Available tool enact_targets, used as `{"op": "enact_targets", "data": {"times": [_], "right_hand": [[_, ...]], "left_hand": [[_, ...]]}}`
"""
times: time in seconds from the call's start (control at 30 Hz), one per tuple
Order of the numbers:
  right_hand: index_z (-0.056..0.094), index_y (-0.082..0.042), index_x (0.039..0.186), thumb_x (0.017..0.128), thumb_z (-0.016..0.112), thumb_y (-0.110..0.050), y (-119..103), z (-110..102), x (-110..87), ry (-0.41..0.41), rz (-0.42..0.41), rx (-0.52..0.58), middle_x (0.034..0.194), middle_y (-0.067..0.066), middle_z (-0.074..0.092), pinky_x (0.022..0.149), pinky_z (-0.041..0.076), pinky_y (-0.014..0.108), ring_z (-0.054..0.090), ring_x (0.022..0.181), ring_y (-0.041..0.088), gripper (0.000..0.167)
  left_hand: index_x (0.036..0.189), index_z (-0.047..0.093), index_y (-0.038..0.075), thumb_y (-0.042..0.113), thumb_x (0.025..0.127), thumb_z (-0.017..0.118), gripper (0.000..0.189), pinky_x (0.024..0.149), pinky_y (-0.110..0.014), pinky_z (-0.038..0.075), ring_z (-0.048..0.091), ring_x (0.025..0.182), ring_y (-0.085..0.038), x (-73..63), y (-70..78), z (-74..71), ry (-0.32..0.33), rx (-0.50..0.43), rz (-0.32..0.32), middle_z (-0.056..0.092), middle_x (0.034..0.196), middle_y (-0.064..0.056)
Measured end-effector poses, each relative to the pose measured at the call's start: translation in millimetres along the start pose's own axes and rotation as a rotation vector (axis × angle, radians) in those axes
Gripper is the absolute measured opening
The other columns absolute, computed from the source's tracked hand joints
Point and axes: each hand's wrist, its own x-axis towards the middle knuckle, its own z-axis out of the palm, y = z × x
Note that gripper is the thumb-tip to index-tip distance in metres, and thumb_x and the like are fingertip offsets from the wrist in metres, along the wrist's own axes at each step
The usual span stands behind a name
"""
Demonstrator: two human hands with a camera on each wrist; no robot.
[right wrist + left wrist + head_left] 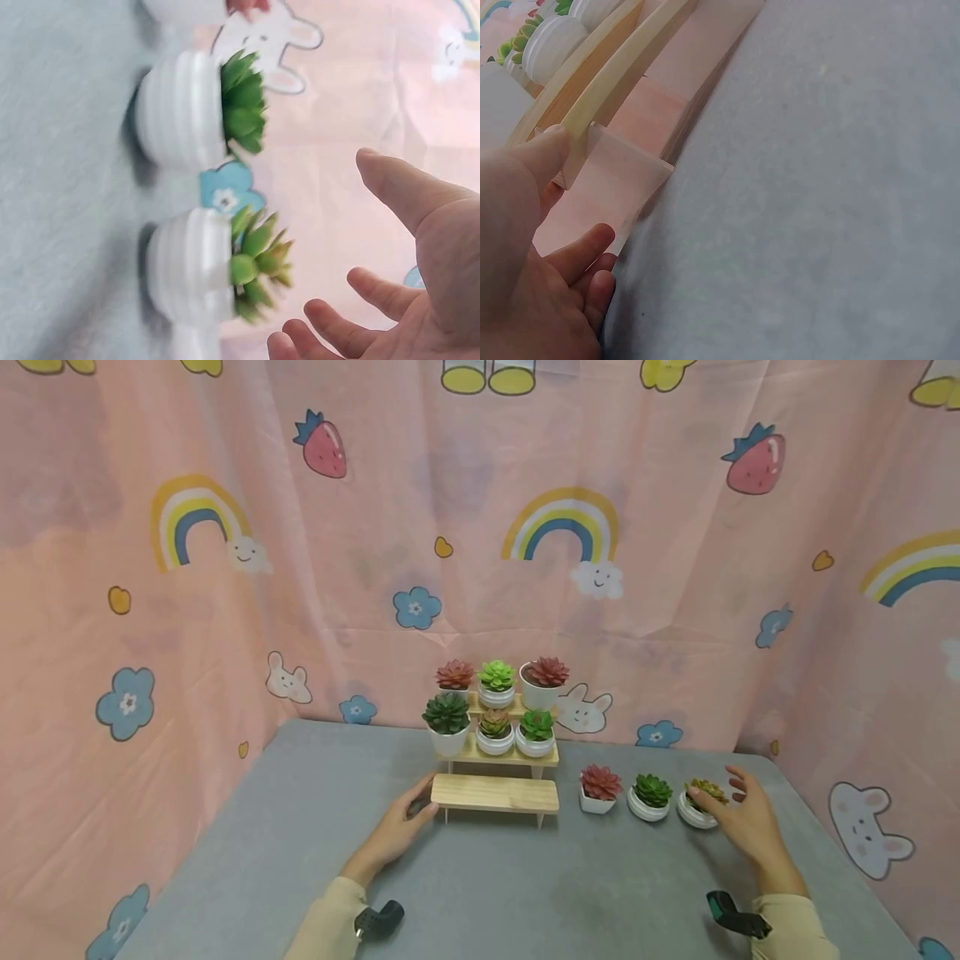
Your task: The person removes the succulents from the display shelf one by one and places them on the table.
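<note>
Sleeves (326,922) are lying nearest; the left hand (397,822) is pinching the low shelf (495,793) — likely for steadying it — while the right hand (746,822), fingers (341,328) apart, is hovering near the rightmost plant (696,811), standing reachable on the worktop (600,885).

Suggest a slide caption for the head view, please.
Left hand gripping the wooden stand, right hand open close to the rightmost potted plant on the grey table.

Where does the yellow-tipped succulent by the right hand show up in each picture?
Head: yellow-tipped succulent right of centre, at the row's right end, by the right hand.
Left wrist: not in it.
Right wrist: lower middle, sideways.
Shared landmark: the grey tabletop.
</note>
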Motion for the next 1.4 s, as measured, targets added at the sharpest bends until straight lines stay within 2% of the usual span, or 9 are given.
{"op": "enact_targets", "data": {"times": [0.3, 0.63, 0.73, 0.97, 1.27, 1.4], "right_hand": [[0.019, 0.005, 0.158, 0.099, 0.061, -0.048, -22.6, 2.8, -13.6, 0.008, -0.142, -0.067, 0.153, 0.043, 0.028, 0.102, 0.037, 0.074, 0.031, 0.136, 0.061, 0.089], [0.027, 0.004, 0.155, 0.099, 0.063, -0.044, -43.6, 27.7, -19.8, -0.037, -0.238, -0.094, 0.152, 0.04, 0.033, 0.102, 0.04, 0.071, 0.039, 0.134, 0.058, 0.082], [0.029, 0.004, 0.154, 0.099, 0.064, -0.042, -50.3, 35.2, -22.5, -0.054, -0.258, -0.082, 0.152, 0.038, 0.035, 0.104, 0.04, 0.071, 0.037, 0.136, 0.056, 0.079], [0.037, 0.005, 0.15, 0.099, 0.066, -0.024, -61.8, 51.2, -32.1, -0.062, -0.328, -0.003, 0.146, 0.036, 0.044, 0.1, 0.043, 0.068, 0.042, 0.132, 0.053, 0.065], [0.043, 0.004, 0.147, 0.099, 0.067, -0.024, -69.8, 61.6, -35.6, -0.073, -0.375, 0.051, 0.147, 0.032, 0.047, 0.101, 0.045, 0.066, 0.045, 0.133, 0.051, 0.06], [0.043, 0.002, 0.147, 0.099, 0.067, -0.025, -72.4, 61.1, -36.3, -0.063, -0.38, 0.066, 0.148, 0.03, 0.047, 0.101, 0.046, 0.064, 0.046, 0.133, 0.049, 0.06]], "left_hand": [[0.159, 0.034, 0.015, 0.032, 0.104, 0.057, 0.062, 0.121, -0.058, 0.031, 0.038, 0.148, -0.037, 0.0, -2.1, -1.6, -0.018, -0.007, 0.012, 0.043, 0.159, -0.015], [0.159, 0.034, 0.016, 0.033, 0.104, 0.057, 0.062, 0.121, -0.057, 0.031, 0.038, 0.149, -0.037, 0.7, -4.1, -0.3, -0.015, -0.012, 0.018, 0.042, 0.16, -0.014], [0.158, 0.036, 0.016, 0.031, 0.104, 0.058, 0.061, 0.121, -0.057, 0.031, 0.038, 0.149, -0.036, 1.0, -3.6, -0.4, -0.014, -0.032, 0.017, 0.042, 0.16, -0.013], [0.158, 0.036, 0.016, 0.03, 0.104, 0.058, 0.06, 0.121, -0.057, 0.031, 0.039, 0.149, -0.035, 1.2, -2.7, -0.8, -0.016, -0.043, 0.013, 0.044, 0.159, -0.013], [0.159, 0.035, 0.017, 0.034, 0.104, 0.057, 0.062, 0.121, -0.057, 0.031, 0.037, 0.149, -0.037, 0.4, -2.6, -0.3, -0.016, -0.019, -0.008, 0.042, 0.16, -0.014], [0.159, 0.034, 0.015, 0.035, 0.104, 0.056, 0.063, 0.121, -0.057, 0.031, 0.038, 0.149, -0.037, 0.1, -3.7, -0.1, -0.014, -0.004, 0.004, 0.041, 0.16, -0.015]]}}
